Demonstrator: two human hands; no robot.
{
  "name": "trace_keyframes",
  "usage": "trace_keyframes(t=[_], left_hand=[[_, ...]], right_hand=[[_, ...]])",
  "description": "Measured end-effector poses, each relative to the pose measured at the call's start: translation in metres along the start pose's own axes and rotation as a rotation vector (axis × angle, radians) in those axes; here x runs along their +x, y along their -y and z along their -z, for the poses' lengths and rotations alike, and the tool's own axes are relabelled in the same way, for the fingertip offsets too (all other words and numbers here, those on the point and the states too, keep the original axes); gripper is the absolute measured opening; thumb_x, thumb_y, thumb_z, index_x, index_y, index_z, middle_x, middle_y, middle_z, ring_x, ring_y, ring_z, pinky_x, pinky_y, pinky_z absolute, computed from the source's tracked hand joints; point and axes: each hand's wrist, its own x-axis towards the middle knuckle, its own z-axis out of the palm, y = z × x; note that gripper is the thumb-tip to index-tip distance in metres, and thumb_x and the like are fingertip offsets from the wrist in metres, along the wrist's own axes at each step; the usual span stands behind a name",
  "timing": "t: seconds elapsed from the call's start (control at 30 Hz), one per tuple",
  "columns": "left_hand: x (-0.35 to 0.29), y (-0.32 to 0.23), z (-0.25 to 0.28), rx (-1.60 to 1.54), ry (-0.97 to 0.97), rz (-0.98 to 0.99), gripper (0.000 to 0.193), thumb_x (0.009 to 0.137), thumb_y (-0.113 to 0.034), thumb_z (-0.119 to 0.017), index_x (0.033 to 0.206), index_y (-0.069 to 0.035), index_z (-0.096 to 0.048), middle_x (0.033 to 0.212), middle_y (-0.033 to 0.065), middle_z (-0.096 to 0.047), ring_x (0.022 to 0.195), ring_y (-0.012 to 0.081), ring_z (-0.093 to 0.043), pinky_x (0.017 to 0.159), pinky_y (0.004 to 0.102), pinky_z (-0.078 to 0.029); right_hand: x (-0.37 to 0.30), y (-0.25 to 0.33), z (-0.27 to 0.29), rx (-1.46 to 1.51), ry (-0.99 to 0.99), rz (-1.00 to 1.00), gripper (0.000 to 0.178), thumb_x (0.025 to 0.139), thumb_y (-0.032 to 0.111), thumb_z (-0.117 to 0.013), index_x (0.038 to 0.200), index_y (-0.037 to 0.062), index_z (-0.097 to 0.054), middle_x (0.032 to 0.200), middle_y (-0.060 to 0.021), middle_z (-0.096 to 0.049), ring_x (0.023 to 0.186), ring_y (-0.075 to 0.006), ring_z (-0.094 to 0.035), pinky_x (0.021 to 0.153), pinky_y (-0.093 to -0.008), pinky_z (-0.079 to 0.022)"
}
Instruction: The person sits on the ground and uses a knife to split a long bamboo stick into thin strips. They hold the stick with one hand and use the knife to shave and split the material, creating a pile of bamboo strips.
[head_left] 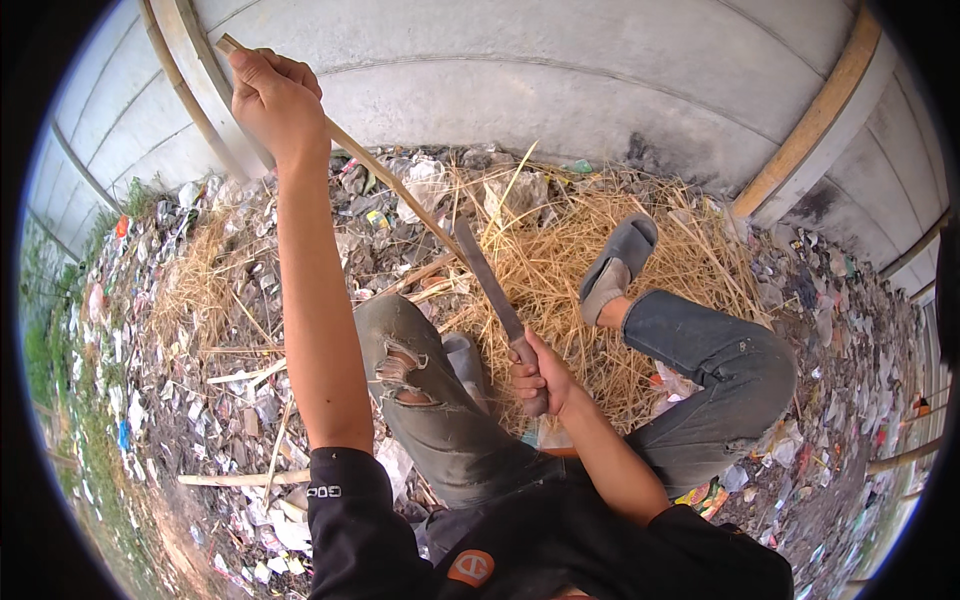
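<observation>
My left hand is raised at the upper left, its fingers closed round the upper end of a long, thin bamboo strip. The strip slants down to the right, and its lower end comes close to the knife blade; whether they touch I cannot tell. In front of my body, my right hand grips the brown handle of a long knife. Its dark, broad blade points up and to the left. Beneath the blade lies a heap of straw-like shavings, between my bent legs.
A grey concrete panel wall stands ahead, with a wooden post at the right and a bamboo pole at the left. Litter covers the ground. A pale stick lies left of my knee. My sandalled foot rests by the straw.
</observation>
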Motion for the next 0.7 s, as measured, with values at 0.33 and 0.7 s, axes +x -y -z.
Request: trace_keyframes(t=[0.33,0.7], left_hand=[[0.006,0.029,-0.079,0.141,0.000,-0.033,0.047,0.111,-0.039,-0.036,0.079,-0.007,-0.047,0.053,0.0027,-0.046,0.045,0.0111,-0.042,0.043,0.0269,-0.030],[0.000,0.053,-0.140,-0.051,0.172,0.045,0.044,0.111,-0.040,-0.042,0.084,-0.005,-0.048,0.060,-0.0010,-0.033,0.049,0.0082,-0.028,0.044,0.0276,-0.019]], right_hand=[[-0.052,0.046,-0.101,-0.522,-0.058,1.211,0.031,0.106,0.034,-0.052,0.096,0.0045,-0.049,0.065,0.0010,-0.047,0.050,-0.0066,-0.046,0.047,-0.0243,-0.040],[0.013,0.025,0.075,-0.414,-0.299,0.159,0.046,0.102,0.052,-0.056,0.089,0.0082,-0.054,0.066,-0.0011,-0.051,0.048,-0.0118,-0.047,0.046,-0.0327,-0.041]])
